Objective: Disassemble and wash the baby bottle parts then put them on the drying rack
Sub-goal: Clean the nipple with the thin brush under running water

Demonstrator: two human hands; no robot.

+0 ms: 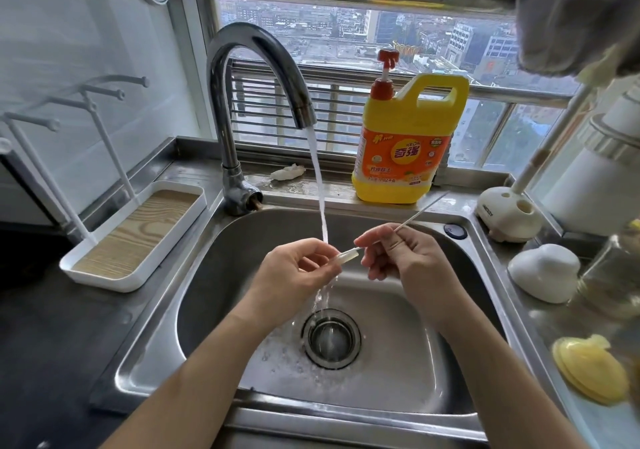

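Above wet sink (221,254), left hand (294,268) pinch-tight on clear tube (348,257), right hand (405,258) likewise on brush (419,213).

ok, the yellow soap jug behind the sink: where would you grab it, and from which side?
Probably the loop handle at the top right of the jug, coming in from the right: the handle's gap opens there, the pump crowds the left shoulder, and the body looks too wide and smooth to hold firmly.

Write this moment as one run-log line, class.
step: rinsing | left hand pinches small translucent tube under faucet stream | right hand pinches thin wire brush, tip at tube's end | drying rack left of sink
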